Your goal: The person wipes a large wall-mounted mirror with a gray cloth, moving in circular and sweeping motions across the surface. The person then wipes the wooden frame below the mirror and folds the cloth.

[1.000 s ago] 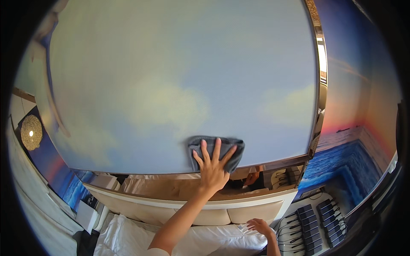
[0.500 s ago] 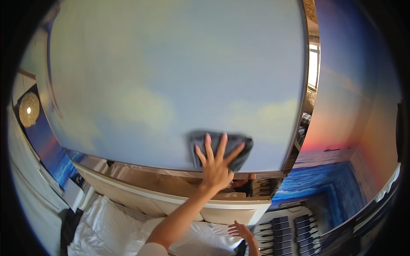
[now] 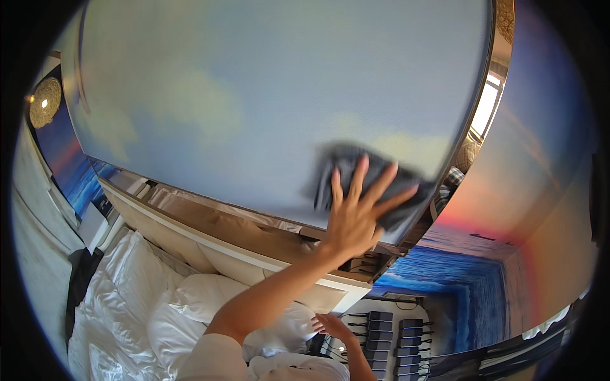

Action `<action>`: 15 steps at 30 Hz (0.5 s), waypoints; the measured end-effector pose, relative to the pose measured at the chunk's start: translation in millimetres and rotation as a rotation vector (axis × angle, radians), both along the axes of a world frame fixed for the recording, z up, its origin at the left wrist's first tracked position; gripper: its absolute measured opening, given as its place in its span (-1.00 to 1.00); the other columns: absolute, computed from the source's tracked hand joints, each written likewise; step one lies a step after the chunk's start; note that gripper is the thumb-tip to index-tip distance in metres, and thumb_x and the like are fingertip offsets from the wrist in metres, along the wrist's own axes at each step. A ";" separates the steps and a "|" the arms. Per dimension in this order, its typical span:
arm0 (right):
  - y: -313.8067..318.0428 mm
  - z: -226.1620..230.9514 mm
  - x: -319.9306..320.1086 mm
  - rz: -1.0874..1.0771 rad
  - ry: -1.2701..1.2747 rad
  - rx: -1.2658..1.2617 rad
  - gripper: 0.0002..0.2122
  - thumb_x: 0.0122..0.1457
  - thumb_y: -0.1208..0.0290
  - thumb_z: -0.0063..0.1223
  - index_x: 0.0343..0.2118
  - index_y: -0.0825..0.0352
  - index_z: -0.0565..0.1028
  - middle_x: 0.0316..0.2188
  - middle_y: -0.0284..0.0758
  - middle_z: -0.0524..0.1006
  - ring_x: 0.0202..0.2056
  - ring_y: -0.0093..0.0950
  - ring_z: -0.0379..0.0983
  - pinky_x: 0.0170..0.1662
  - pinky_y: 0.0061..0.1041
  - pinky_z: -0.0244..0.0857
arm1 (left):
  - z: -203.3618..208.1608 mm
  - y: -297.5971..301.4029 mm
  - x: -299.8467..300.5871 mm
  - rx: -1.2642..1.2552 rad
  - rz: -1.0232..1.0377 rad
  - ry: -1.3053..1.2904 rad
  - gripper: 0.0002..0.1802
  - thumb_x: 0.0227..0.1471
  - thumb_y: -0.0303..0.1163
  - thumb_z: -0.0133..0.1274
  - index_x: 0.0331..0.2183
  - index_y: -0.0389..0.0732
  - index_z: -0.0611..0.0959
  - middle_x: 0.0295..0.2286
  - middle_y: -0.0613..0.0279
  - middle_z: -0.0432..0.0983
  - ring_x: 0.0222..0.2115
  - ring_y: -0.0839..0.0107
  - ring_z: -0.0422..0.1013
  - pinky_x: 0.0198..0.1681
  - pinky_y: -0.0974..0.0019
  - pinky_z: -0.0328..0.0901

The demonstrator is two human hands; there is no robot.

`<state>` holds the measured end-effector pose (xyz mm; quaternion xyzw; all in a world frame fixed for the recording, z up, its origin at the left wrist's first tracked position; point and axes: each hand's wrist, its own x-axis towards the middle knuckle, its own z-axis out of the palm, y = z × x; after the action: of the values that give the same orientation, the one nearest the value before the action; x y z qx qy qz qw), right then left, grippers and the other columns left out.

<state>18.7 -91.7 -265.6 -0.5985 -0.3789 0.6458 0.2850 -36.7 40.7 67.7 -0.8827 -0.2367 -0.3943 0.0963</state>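
**A:** Cloth, head view: a dark grey rag pressed flat against the large mirror panel above the headboard, near the panel's lower right corner by its metal frame. From my station I read it as soft, limp and light; its edges blur, and it bunches under the palm.

**B:** And the hands?

**A:** I see one hand spread wide, fingers fanned, palm flat on the cloth, pinning it to the glass rather than pinching it. Which side it belongs to I judge as the left. The other hand rests low, by the white pillows, its fingers loosely curled; whether it holds anything I cannot tell.

**B:** Where would you take hold?

**A:** At the middle, under an open palm. My judgement: a limp cloth on smooth glass may slide or fold over if only an edge is held. The mirror itself looks stiff and fragile, so even pressure suits it.
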 end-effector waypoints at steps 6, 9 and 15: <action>13.8 24.4 17.3 -0.064 -0.037 0.153 -0.57 0.27 0.10 -0.26 -0.18 0.44 0.45 -0.35 -0.18 0.55 -0.30 -0.43 0.51 -0.22 -0.51 0.39 | 31.7 1.5 20.5 0.107 0.131 -0.231 -0.22 -0.12 -0.27 -0.01 0.18 0.36 0.19 0.26 0.20 -0.25 0.23 -0.17 -0.32 0.09 -0.45 -0.41; 11.2 14.0 24.2 -0.103 -0.033 0.156 -0.58 0.26 0.12 -0.25 -0.18 0.45 0.45 -0.34 -0.16 0.55 -0.28 -0.42 0.51 -0.20 -0.50 0.39 | -63.8 -0.8 35.5 0.089 0.048 -0.022 -0.37 -0.02 -0.06 -0.03 0.13 0.46 0.25 0.25 0.28 -0.19 0.22 -0.22 -0.40 0.03 -0.54 -0.48; -0.2 7.1 29.0 -0.205 0.003 0.179 -0.59 0.27 0.13 -0.25 -0.19 0.45 0.46 -0.35 -0.18 0.55 -0.34 -0.45 0.52 -0.25 -0.53 0.40 | 63.9 6.0 27.8 0.212 0.106 -0.266 -0.37 0.01 -0.13 -0.15 0.17 0.33 0.21 0.24 0.27 -0.15 0.23 -0.11 -0.26 0.10 -0.42 -0.39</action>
<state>47.7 -91.9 -258.5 -0.6052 -0.3717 0.5777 0.4023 -8.9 46.7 131.6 -0.7939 -0.2507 -0.5248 0.1771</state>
